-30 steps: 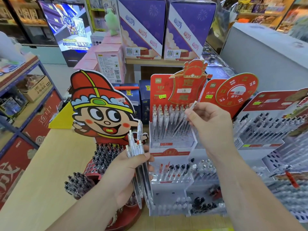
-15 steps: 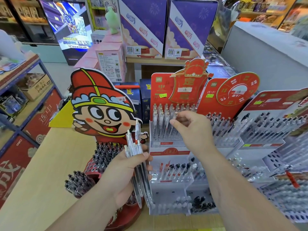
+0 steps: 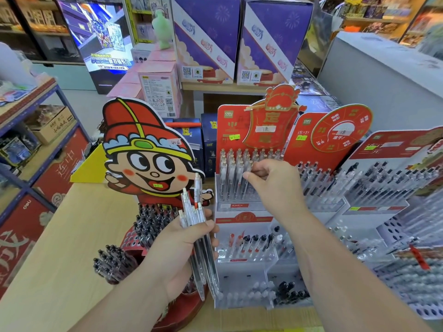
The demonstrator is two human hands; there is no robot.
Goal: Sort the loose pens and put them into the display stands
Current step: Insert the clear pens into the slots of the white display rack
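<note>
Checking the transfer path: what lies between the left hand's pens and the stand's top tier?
Head view: a narrow gap, with the cartoon cutout's fist behind it.

Cutout stand (image 3: 143, 161) sits left of centre on the table (image 3: 60, 259), pen stand (image 3: 242, 219) just right of it, more racks (image 3: 374, 188) at the right edge. Loose pens (image 3: 191, 209) are low centre in front of both, boxes (image 3: 206, 39) behind up top.

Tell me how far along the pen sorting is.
Done: the red stand's top tier is nearly packed with clear pens. In hand: the right hand curls its fingers at that row, apparently seating one; grip unclear. Left: the bundle of clear pens gripped in the left hand, and the gappy lower tier.
</note>
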